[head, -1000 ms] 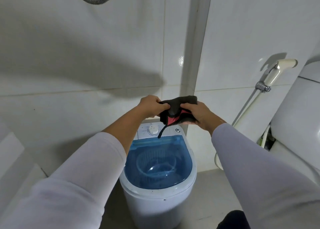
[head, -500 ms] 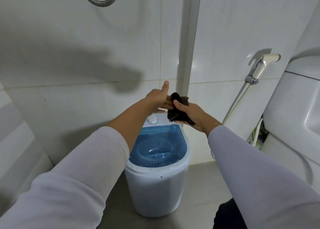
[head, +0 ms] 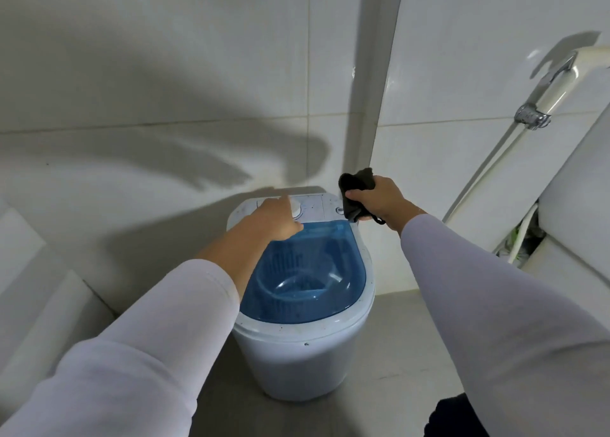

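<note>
Readable text: none, honestly. Nothing came out legible anywhere.
Small white plastic washing machine point(head: 297, 364): the tub wall showed only a few dark specks, no brand I could read.
Flat white control panel point(head: 315, 204): it had some faint grey specks that might have been print, way too small and blurry to tell.
Round white plastic dial point(head: 296, 208): no numbers or words could be made out on or around it.
Small round grey button point(head: 339, 210): it was just a smudge, unreadable.
</note>
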`<move>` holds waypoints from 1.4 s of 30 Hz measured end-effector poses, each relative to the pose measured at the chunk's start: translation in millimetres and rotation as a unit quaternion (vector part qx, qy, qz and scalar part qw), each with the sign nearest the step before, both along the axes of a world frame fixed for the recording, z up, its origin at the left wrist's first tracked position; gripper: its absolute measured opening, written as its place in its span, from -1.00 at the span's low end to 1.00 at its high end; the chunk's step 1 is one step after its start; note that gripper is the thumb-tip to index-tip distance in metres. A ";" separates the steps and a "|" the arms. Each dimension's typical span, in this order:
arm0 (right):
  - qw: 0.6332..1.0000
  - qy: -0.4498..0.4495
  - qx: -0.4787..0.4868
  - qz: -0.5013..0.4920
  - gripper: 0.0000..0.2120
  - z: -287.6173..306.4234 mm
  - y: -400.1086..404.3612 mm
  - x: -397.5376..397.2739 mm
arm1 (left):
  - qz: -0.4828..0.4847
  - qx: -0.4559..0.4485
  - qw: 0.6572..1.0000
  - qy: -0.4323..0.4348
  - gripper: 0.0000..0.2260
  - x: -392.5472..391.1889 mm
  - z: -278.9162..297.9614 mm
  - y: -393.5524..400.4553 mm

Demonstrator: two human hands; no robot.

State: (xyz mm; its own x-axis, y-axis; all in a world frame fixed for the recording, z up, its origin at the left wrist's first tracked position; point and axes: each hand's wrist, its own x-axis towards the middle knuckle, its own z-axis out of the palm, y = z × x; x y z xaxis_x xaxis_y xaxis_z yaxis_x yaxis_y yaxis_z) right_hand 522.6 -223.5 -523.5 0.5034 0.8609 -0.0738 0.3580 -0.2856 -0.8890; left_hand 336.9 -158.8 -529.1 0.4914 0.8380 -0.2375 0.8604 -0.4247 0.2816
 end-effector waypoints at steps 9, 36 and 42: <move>0.957 -0.285 -0.041 0.044 -0.69 -27.2 58.2 1.3 | 0.047 0.066 0.996 -0.039 -0.26 19.6 -39.8 24.9; 0.913 -0.382 -0.060 0.128 -0.56 -47.5 57.6 1.2 | 0.069 0.113 0.989 -0.060 -0.15 24.9 -49.3 26.5; 0.897 -0.401 -0.045 0.182 -0.57 -49.7 37.2 6.0 | 0.066 0.073 0.992 -0.079 -0.16 21.7 -45.1 22.9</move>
State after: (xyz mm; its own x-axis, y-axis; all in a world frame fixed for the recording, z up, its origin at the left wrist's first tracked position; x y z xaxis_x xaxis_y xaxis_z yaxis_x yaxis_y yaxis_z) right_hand 528.6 -186.3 -573.2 0.1132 0.9876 0.1092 0.9557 -0.0782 -0.2838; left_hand 358.6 -136.0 -574.2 0.3961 0.9175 -0.0374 0.8617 -0.3573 0.3603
